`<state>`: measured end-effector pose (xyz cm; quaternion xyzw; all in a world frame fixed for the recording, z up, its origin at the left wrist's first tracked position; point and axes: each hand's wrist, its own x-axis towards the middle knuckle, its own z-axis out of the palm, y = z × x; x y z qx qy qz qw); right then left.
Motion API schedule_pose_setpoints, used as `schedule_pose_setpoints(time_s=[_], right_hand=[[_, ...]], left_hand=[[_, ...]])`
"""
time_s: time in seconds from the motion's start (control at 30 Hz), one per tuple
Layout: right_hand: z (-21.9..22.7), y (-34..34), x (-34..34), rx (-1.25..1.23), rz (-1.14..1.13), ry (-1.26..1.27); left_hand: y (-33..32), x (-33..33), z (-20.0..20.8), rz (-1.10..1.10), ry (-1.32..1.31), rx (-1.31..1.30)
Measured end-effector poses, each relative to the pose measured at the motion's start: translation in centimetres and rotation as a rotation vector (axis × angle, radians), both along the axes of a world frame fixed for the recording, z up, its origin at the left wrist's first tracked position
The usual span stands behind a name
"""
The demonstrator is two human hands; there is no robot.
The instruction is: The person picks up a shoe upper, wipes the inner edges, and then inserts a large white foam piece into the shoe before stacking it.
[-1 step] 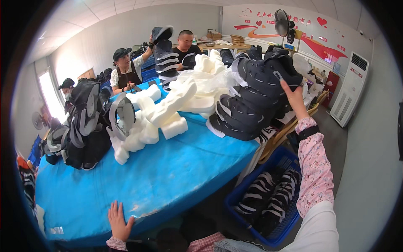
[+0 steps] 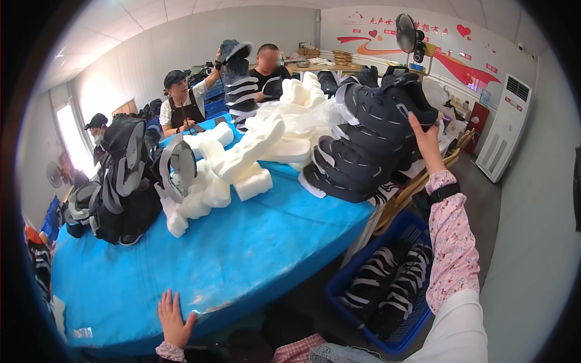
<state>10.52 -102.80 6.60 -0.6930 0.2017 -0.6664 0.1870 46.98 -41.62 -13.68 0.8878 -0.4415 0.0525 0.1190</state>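
My left hand (image 2: pixel 175 319) lies flat on the near edge of the blue-covered table (image 2: pixel 200 266), fingers stretched out and holding nothing. At the right, my right hand (image 2: pixel 427 136) reaches up to a tall stack of dark shoe uppers. It grips the rear edge of the top shoe upper (image 2: pixel 402 100), with the thumb on the near side and the other fingers mostly hidden behind. Beneath lie more nested shoe uppers (image 2: pixel 351 166) with pale edges. White foam shoe inserts (image 2: pixel 251 148) are heaped in the middle of the table, left of this stack.
Grey and black shoe uppers (image 2: pixel 124 181) are piled at the left. A blue basket (image 2: pixel 337 308) of shoe uppers stands below the table's right side, near wooden chairs (image 2: pixel 387 221). Two people sit across the table, one raising a shoe upper (image 2: pixel 235 51). A fan (image 2: pixel 408 33) stands behind.
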Motion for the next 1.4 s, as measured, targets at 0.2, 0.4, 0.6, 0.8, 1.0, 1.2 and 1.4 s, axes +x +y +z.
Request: schedule_pose_setpoints(time_s=[0.2, 0.4, 0.6, 0.8, 1.0, 1.2, 1.4], right_hand=[[-0.9, 0.9, 0.1, 0.164, -0.219, -0.142], [-1.7, 0.5, 2.2, -0.004, -0.185, -0.089], [3.9, 0.4, 4.5, 0.292, -0.562, 0.026], [2.1, -0.4, 6.2, 0.006, -0.437, 0.011], [2.4, -1.0, 3.4, 0.087, -0.308, 0.108], [3.0, 5.1, 6.7, -0.592, -0.809, -0.082], [-1.5, 6.1, 18.5, -0.401, -0.433, 0.733]], left_hand=[[0.2, -0.3, 0.0, -0.034, -0.002, -0.015], [0.0, -1.1, 0.6, -0.021, 0.017, -0.006], [0.6, -0.7, 0.2, -0.014, -0.1, 0.07], [0.7, -0.7, 0.2, -0.005, -0.133, 0.05], [0.1, -0.4, -0.8, -0.024, -0.121, 0.012], [0.5, -0.3, -0.2, -0.006, -0.121, 0.046], [0.7, -0.6, 0.1, -0.014, -0.081, 0.017]])
